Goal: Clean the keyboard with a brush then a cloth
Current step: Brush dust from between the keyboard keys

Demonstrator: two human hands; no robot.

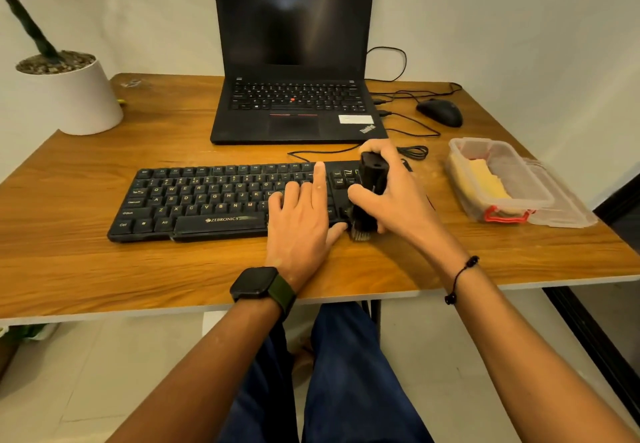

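Observation:
A black keyboard (207, 196) lies across the middle of the wooden desk. My left hand (304, 221) rests flat on its right half, fingers straight and spread over the keys. My right hand (388, 189) grips a black brush (372, 172) held upright, its bristles (360, 233) down at the keyboard's right front edge. The right end of the keyboard is hidden behind my hands. A yellow cloth (485, 179) lies inside a clear plastic box (498, 179) to the right.
A black laptop (294, 96) stands open behind the keyboard, with cables and a black mouse (440, 111) at its right. A white plant pot (76, 96) sits at the back left. The box's lid (568, 210) lies beside it near the desk's right edge.

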